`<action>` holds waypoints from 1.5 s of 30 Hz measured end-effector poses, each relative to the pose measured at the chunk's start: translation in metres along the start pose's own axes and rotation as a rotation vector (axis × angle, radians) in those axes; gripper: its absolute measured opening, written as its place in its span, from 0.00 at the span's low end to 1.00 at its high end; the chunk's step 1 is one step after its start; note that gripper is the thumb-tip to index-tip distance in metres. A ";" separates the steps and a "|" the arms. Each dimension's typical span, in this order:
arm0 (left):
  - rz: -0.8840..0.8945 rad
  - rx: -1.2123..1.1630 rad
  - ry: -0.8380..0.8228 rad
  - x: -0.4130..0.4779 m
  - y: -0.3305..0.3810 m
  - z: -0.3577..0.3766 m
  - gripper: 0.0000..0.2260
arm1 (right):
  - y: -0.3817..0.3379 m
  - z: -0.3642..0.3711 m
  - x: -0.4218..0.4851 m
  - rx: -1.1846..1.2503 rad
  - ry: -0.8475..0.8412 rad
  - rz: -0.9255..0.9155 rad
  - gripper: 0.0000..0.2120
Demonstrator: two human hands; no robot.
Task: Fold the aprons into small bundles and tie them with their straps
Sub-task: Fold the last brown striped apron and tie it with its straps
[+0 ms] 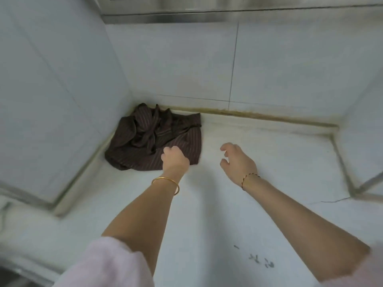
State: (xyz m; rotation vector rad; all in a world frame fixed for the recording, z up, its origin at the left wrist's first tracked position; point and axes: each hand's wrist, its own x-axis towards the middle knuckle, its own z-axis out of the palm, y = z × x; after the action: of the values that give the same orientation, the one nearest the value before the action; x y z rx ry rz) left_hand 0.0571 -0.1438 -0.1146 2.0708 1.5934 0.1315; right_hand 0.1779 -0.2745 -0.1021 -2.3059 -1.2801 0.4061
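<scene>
A dark brown striped apron [145,139] lies crumpled in the back left corner of a white counter [269,154], its straps tangled on top. My left hand [175,159] is over the apron's near right edge, fingers curled down onto the cloth; the frame does not show whether it grips it. A gold bangle sits on that wrist. My right hand [238,160] hovers over the bare counter to the right of the apron, fingers apart and holding nothing. It wears a thin cord bracelet.
White tiled walls [186,65] close the corner at the left and back. A steel cabinet edge [207,15] runs overhead. A raised ledge [344,162] bounds the counter on the right. Small dark marks [261,261] lie near the front.
</scene>
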 end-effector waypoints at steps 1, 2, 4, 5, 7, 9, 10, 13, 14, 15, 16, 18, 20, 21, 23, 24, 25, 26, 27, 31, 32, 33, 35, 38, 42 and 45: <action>-0.006 0.075 -0.018 0.015 -0.016 -0.003 0.18 | -0.006 0.015 0.008 0.008 -0.034 0.010 0.17; 0.005 0.141 -0.038 0.028 -0.029 -0.006 0.19 | -0.010 0.029 0.016 0.011 -0.065 0.016 0.17; 0.010 0.278 -0.102 0.055 -0.052 -0.010 0.23 | -0.019 0.056 0.036 0.021 -0.131 0.044 0.17; -0.001 0.355 -0.140 0.073 -0.066 -0.009 0.27 | -0.025 0.071 0.049 0.030 -0.161 0.052 0.17; -0.021 0.450 -0.219 0.092 -0.085 -0.004 0.34 | -0.032 0.093 0.064 0.052 -0.203 0.056 0.18; 0.029 0.523 -0.252 0.103 -0.096 0.000 0.35 | -0.040 0.108 0.075 0.069 -0.226 0.052 0.18; 0.115 0.568 -0.223 0.106 -0.098 0.000 0.33 | -0.043 0.112 0.080 0.081 -0.235 0.051 0.19; 0.427 0.413 -0.378 0.110 -0.091 -0.005 0.26 | -0.052 0.121 0.088 0.143 -0.232 0.022 0.21; 0.474 0.277 -0.563 0.105 -0.083 -0.005 0.24 | -0.050 0.122 0.089 0.151 -0.229 0.003 0.22; 0.473 0.180 -0.787 0.094 -0.075 -0.006 0.22 | -0.047 0.124 0.088 0.124 -0.240 -0.011 0.24; 0.429 0.117 -0.964 0.085 -0.070 -0.006 0.19 | -0.045 0.123 0.086 0.048 -0.268 -0.003 0.25; 0.341 0.024 -1.043 0.071 -0.065 0.000 0.11 | -0.039 0.116 0.079 -0.264 -0.336 0.037 0.21; 0.398 0.063 -0.691 0.068 -0.065 0.004 0.06 | -0.038 0.104 0.072 -0.522 -0.451 0.071 0.13; 0.441 0.162 -0.426 0.069 -0.067 0.006 0.07 | -0.038 0.099 0.068 -0.563 -0.539 0.117 0.11; 0.467 0.315 -0.077 0.071 -0.073 0.008 0.17 | -0.033 0.089 0.062 -0.552 -0.640 0.247 0.11; 0.436 0.348 -0.048 0.072 -0.076 0.010 0.24 | -0.028 0.086 0.060 -0.522 -0.585 0.282 0.10; 0.386 0.357 -0.083 0.073 -0.079 0.010 0.29 | -0.022 0.086 0.060 -0.479 -0.482 0.283 0.07; 0.341 0.341 -0.148 0.074 -0.081 0.009 0.32 | -0.015 0.087 0.058 -0.416 -0.376 0.283 0.08; 0.306 0.318 -0.210 0.076 -0.083 0.010 0.35 | -0.009 0.089 0.055 -0.345 -0.324 0.292 0.15; 0.397 0.588 -0.155 0.082 -0.091 0.003 0.31 | -0.001 0.100 0.049 -0.418 -0.393 0.216 0.36; 0.459 0.682 -0.107 0.084 -0.092 0.000 0.25 | -0.001 0.101 0.048 -0.485 -0.400 0.201 0.35; 0.509 0.734 -0.073 0.087 -0.091 -0.004 0.18 | -0.002 0.102 0.048 -0.546 -0.391 0.201 0.30; 0.563 0.638 -0.025 0.094 -0.088 -0.013 0.12 | -0.002 0.100 0.051 -0.620 -0.328 0.204 0.17; 0.548 0.149 0.109 0.109 -0.084 -0.030 0.09 | 0.000 0.094 0.054 -0.437 -0.082 0.298 0.10; 0.400 -0.344 0.153 0.115 -0.067 -0.054 0.09 | -0.002 0.076 0.059 0.235 0.346 0.318 0.12; 0.079 -1.107 -0.129 0.107 -0.050 -0.070 0.09 | -0.013 0.066 0.061 0.548 0.358 0.354 0.08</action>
State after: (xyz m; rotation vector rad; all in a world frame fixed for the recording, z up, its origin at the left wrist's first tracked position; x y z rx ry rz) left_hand 0.0194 -0.0129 -0.1014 1.2167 0.9716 0.7095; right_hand 0.1693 -0.1997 -0.1533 -1.9990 -0.5049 0.3781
